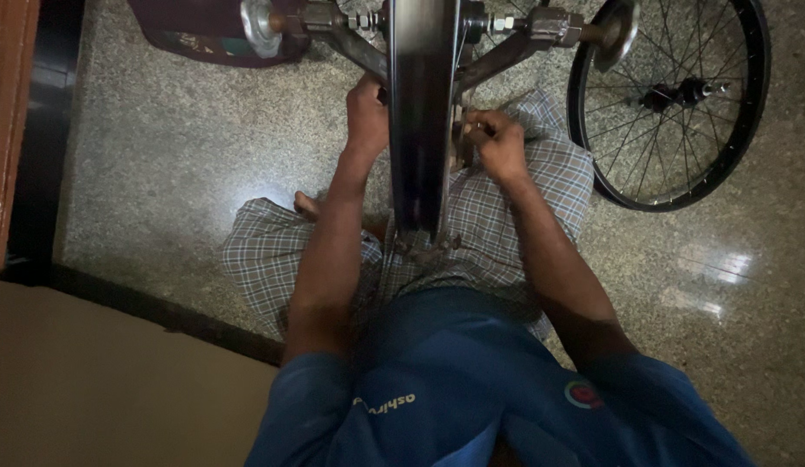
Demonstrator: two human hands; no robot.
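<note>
— What sits in the middle of the view?

— A bicycle wheel [420, 121], seen edge-on, standing upright in a metal truing stand [355, 43] whose two arms run up to the axle nuts at the top of the frame. The dark rim runs straight down between the person's knees.

— And the hands?

— The left hand [366, 112] is on the left side of the rim, fingers curled in against it near the stand's arm. The right hand [496, 143] is on the right side, closed into a loose fist tight against the rim. Whatever the fingers pinch there is too small and too dark to make out, and I cannot tell whether the left hand grips the rim or only presses on it.

— So the hands are apart?

— Yes, one on each side, with the wheel between them.

— What lies around that?

— The person sits on the floor, legs folded under a checked cloth [272, 251], a bare foot [305, 204] showing just left of the left forearm, a blue shirt [454, 380] lowest in the frame. A second bicycle wheel [670, 99] with spokes and a hub lies flat on the speckled stone floor [177, 147] to the right, just beside the right knee. A wooden door edge [9, 130] runs along the left side.
</note>
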